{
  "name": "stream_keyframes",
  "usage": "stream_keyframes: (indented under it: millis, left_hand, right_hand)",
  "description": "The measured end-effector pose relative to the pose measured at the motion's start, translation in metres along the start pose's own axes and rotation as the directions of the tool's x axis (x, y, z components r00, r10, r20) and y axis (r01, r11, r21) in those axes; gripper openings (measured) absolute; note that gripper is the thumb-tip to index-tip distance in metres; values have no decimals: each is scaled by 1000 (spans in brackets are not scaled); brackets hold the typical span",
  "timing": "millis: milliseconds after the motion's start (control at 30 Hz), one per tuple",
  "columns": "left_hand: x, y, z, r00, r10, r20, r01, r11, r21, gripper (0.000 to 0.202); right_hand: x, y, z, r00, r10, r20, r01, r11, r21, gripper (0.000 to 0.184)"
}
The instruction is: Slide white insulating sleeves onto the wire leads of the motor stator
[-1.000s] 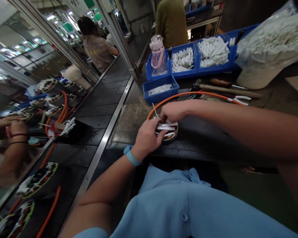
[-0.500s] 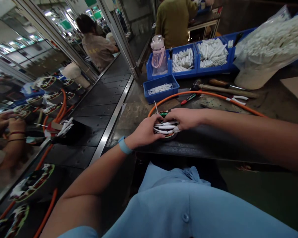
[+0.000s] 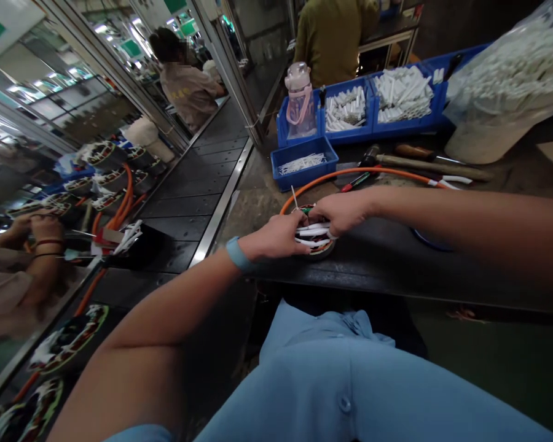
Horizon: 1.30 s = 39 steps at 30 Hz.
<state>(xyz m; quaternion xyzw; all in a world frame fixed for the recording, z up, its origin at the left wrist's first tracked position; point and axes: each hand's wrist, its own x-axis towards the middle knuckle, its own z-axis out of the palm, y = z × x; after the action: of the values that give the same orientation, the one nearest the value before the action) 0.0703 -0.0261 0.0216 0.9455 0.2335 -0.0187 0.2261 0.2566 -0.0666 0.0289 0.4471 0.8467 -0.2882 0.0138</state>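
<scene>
A small round motor stator [image 3: 321,252] lies near the front edge of the workbench, with white sleeved wires [image 3: 313,231] across its top. My left hand [image 3: 283,236] grips its left side, thumb towards the front and fingers curled over the far part. From the right, my right hand [image 3: 343,212] bends its closed fingers down into the far side of the windings. What those fingertips pinch is hidden. A thin white stick [image 3: 294,196] pokes up behind my left fingers. An orange cable [image 3: 341,172] arcs behind the stator, passing beyond my right forearm.
Blue bins [image 3: 373,126] of white sleeves line the back, beside a pink bottle [image 3: 299,101] and a clear bag [image 3: 511,86]. A small blue tray [image 3: 304,175] and a hammer [image 3: 424,166] lie nearer. Left runs a conveyor [image 3: 198,178] with stators; a co-worker's hands [image 3: 43,227] are beyond it.
The view has shifted slightly, so most things appear a little further right. Both hands stay on the stator, with only small shifts of the fingers.
</scene>
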Motion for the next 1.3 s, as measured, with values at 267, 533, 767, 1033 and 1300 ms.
stream_keyframes:
  millis: [267, 533, 767, 1033, 1300]
  left_hand:
    - [4, -1, 17, 985, -134, -109, 113, 976, -184, 47]
    - [0, 3, 4, 999, -7, -46, 4, 998, -64, 52]
    - [0, 4, -5, 999, 50, -6, -50, 999, -9, 49]
    - [2, 7, -2, 995, 86, 59, -88, 995, 50, 45]
    - [-2, 16, 4, 995, 96, -21, -92, 986, 136, 45]
  right_hand:
    - [-7, 5, 12, 990, 5, -139, 1, 999, 42, 36]
    - [-2, 13, 6, 996, -53, -65, 64, 979, 192, 39]
    - [-4, 26, 9, 994, -75, -82, 96, 954, 285, 35]
    - [-12, 15, 10, 994, -13, -108, 32, 984, 177, 37]
    - [-11, 4, 3, 1000, -19, -6, 18, 990, -139, 36]
